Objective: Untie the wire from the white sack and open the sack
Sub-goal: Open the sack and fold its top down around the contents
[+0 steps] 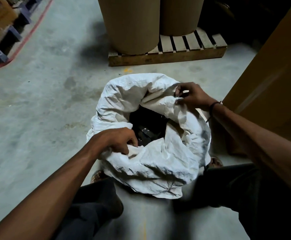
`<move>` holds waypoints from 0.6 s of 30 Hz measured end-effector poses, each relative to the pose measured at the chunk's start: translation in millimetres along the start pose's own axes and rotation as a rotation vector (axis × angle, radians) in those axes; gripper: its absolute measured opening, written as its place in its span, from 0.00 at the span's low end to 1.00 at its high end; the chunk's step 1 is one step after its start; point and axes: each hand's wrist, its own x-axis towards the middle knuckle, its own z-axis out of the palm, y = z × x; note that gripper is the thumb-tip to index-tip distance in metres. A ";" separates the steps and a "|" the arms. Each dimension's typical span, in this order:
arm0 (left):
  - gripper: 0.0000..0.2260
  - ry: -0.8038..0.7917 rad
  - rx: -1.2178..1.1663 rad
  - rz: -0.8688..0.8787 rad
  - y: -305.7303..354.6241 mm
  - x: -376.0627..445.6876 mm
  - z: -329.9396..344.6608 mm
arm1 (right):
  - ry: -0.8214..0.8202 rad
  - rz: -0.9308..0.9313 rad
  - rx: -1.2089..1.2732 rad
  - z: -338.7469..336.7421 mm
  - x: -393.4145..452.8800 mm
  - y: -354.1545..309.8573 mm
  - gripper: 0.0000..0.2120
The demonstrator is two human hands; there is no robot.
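Note:
The white sack [160,158] stands on the concrete floor between my legs, its mouth spread wide. Dark contents [147,123] show inside the opening. My left hand [118,141] grips the near left rim of the sack, fingers curled into the fabric. My right hand [191,96] pinches the far right rim and holds it up. No wire is visible on the sack or in either hand.
A wooden pallet [167,52] with two tall brown paper rolls [132,25] stands just beyond the sack. A large brown roll or carton [269,80] rises close on the right. Blue racking [6,37] and a red floor line run along the far left.

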 end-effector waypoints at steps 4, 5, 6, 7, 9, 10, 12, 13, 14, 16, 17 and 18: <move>0.15 -0.263 -0.115 0.046 9.8 -12.2 -9.0 | -0.002 0.177 0.537 -7.5 10.9 -13.4 0.15; 0.14 -0.311 -0.174 0.044 11.0 -13.7 -10.5 | 0.019 0.213 0.620 -8.9 13.7 -17.7 0.14; 0.14 -0.348 -0.222 0.040 13.0 -16.0 -12.8 | 0.070 0.255 0.698 -10.1 16.2 -22.7 0.14; 0.14 -0.382 -0.265 0.032 15.4 -18.0 -16.0 | 0.120 0.302 0.738 -12.4 19.0 -25.2 0.15; 0.14 -0.463 -0.351 0.029 21.2 -22.5 -22.4 | 0.138 0.416 0.712 -19.8 17.7 -29.6 0.08; 0.14 -0.485 -0.384 0.039 24.3 -24.3 -24.5 | 0.093 0.480 0.636 -25.4 12.8 -30.6 0.05; 0.14 -0.444 -0.381 0.064 28.8 -27.7 -26.5 | 0.021 0.584 0.497 -35.2 4.4 -22.4 0.15; 0.13 -0.387 -0.358 0.079 30.4 -29.8 -27.1 | 0.020 0.615 0.493 -38.0 0.1 -18.1 0.13; 0.12 -0.303 -0.333 0.103 31.3 -31.5 -27.3 | 0.032 0.645 0.513 -38.5 -4.8 -15.9 0.10; 0.12 -0.083 -0.329 0.153 29.3 -35.1 -26.0 | 0.000 0.673 0.697 -34.8 -8.7 -12.6 0.08; 0.13 0.050 -0.368 0.167 27.2 -36.9 -25.5 | -0.019 0.664 0.833 -32.0 -8.2 -12.6 0.09; 0.14 0.205 -0.411 0.174 24.2 -37.0 -24.5 | -0.004 0.633 0.919 -28.3 -5.7 -11.7 0.10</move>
